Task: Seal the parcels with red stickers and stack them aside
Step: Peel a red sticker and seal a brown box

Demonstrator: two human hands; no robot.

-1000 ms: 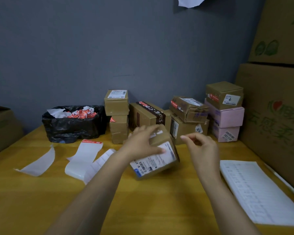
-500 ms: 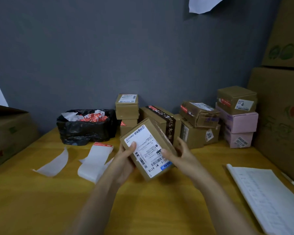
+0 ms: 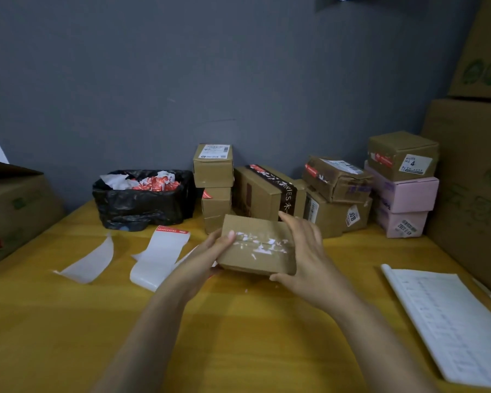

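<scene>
A small brown cardboard parcel [image 3: 257, 245] is held between both hands over the yellow table [image 3: 238, 336], to the right of the black-lined waste bin [image 3: 142, 205] and nearer the person than it. Whether its lower edge touches the table cannot be told. The face turned up is plain cardboard. A seam runs across its middle, under what looks like clear tape, strewn with torn white paper scraps.

The left hand [image 3: 207, 256] grips the parcel's left end, thumb pressed on the top face at the end of the seam. The right hand [image 3: 304, 256] clasps the right end, fingers curled over the far edge and thumb at the near corner.

Just in front of the bin lies a white sticker strip with a red-printed end [image 3: 172, 231]. Crumpled red and white scraps [image 3: 156, 184] fill the bin. Right of the bin, against the wall, stand stacked brown parcels [image 3: 213, 165].
</scene>
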